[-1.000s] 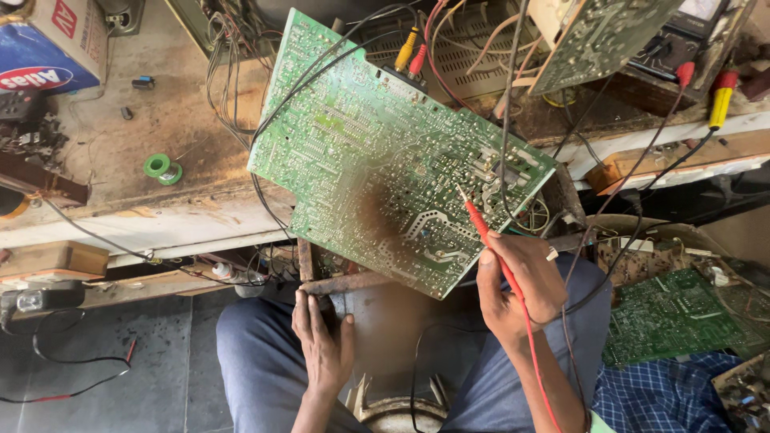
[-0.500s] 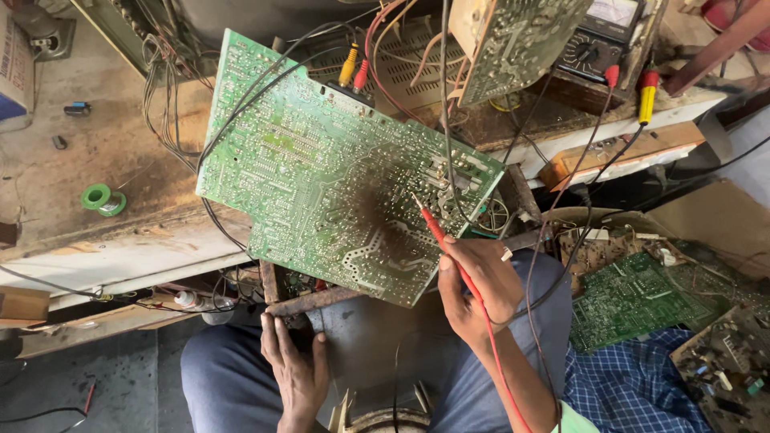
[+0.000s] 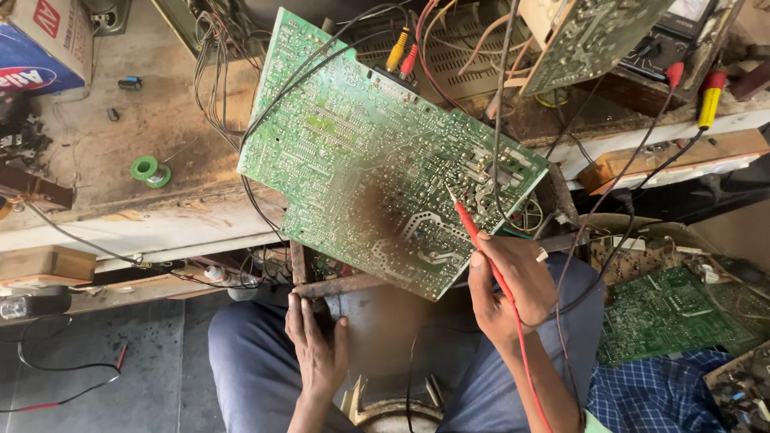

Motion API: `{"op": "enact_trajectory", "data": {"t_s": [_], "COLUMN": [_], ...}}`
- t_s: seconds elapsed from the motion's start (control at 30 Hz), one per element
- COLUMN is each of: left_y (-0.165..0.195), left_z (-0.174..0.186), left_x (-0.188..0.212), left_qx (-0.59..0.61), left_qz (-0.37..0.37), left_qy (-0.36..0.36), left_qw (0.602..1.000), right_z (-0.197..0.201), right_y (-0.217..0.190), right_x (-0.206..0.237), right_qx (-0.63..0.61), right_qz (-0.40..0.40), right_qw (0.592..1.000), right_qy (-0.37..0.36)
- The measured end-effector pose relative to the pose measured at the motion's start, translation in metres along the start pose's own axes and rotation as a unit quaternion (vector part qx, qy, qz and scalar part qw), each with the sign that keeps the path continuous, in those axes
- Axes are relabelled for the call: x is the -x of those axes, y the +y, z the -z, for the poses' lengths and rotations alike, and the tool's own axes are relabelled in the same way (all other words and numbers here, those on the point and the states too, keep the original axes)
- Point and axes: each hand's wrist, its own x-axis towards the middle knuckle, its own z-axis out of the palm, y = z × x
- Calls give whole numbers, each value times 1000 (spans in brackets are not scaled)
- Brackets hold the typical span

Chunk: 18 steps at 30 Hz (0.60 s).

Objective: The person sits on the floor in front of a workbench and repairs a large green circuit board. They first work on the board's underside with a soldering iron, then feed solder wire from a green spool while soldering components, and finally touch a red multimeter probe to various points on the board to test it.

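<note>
My right hand (image 3: 513,285) has a pinching grip on the red probe (image 3: 473,228), its tip on the green circuit board (image 3: 377,152), which tilts off the desk (image 3: 120,208). The board looks light, stiff and fragile: best held by its edges. My left hand (image 3: 317,349) lies released on my knee.

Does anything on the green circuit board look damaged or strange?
Yes. The large green circuit board has a dark brown scorched-looking patch near its middle, left of the red probe held in the right hand. The board also lies tilted, overhanging the bench edge.
</note>
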Motion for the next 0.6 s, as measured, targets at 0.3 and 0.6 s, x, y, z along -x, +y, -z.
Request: {"op": "enact_trajectory", "data": {"t_s": [0.3,0.6], "left_y": [0,0], "left_z": [2,2], "left_x": [-2,-3], "left_qx": [-2,0], "left_qz": [-9,-13], "left_qy": [2,1], "left_qw": [1000,1000], "right_z": [-1,-1], "right_y": [1,-5], "right_x": [1,-4], "right_qx": [-7,-1], "right_qz": [-1,1], "right_qw": [1000,1000], "right_qy": [-2,-4]}}
